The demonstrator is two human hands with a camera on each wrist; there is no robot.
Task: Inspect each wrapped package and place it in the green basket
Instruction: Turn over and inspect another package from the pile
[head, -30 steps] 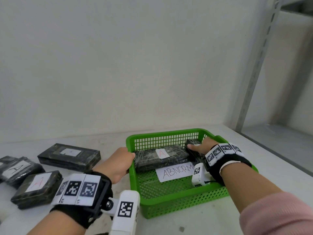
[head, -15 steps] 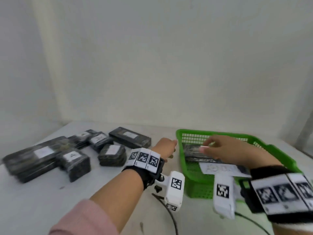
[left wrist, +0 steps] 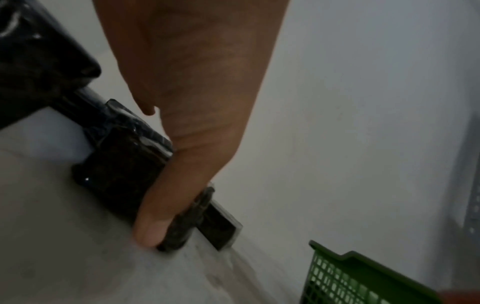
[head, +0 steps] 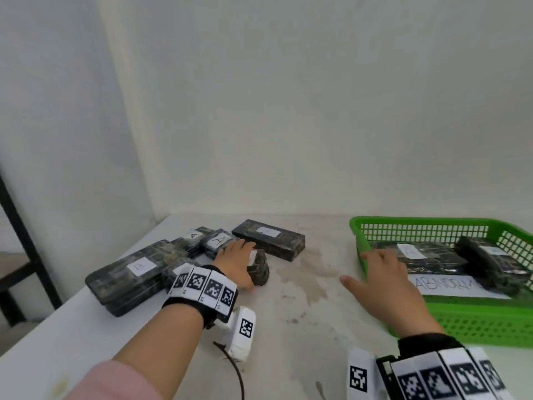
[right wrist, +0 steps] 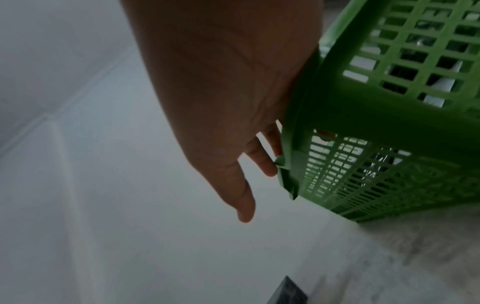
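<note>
Several black wrapped packages with white labels lie on the white table at the left. My left hand point(head: 245, 267) lies over the small package point(head: 261, 271) nearest the middle. In the left wrist view the thumb point(left wrist: 150, 226) presses that package's point(left wrist: 122, 174) near side; the fingers over its top are hidden. The green basket point(head: 418, 222) stands at the right and holds a long package point(head: 441, 258), a shorter one point(head: 490, 261) and a lettered paper sheet point(head: 450, 287). My right hand point(head: 363, 269) hovers at the basket's left rim point(right wrist: 363, 115), fingers spread, holding nothing.
Behind my left hand lies a long package point(head: 268, 239); a large flat one point(head: 129, 275) sits near the table's left edge, with more point(head: 213, 241) between them. A white wall runs along the back. A stained bare stretch of table point(head: 311, 272) separates pile and basket.
The view has swung left. My left hand left the basket's rim and came down on the small package in the pile. My right hand drew out of the basket to its left rim.
</note>
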